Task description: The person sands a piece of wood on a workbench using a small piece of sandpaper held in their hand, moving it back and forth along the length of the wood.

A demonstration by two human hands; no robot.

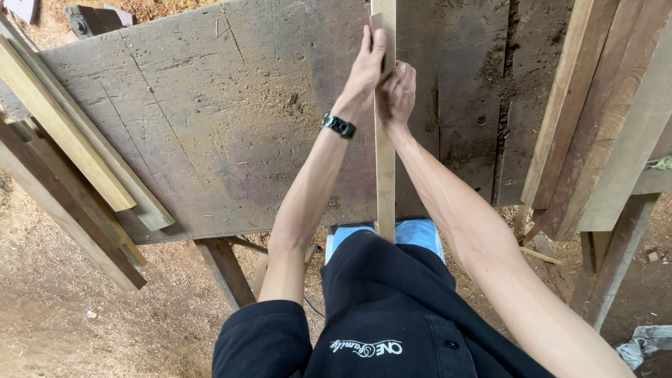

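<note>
Between both hands (383, 78), pressed together, runs the wooden strip (385, 175).

strip (385, 175): pale smooth wood | bench (210, 140): rough, dusty wood | watch (338, 125): glossy dark metal

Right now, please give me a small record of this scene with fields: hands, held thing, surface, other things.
left hand: pressed on the left face of the wooden strip, watch on wrist
right hand: grips the strip's right edge
strip: long, narrow, pale, lying along the workbench
workbench: dark worn boards, dusted with sawdust
other things: planks at left and planks at right
</note>
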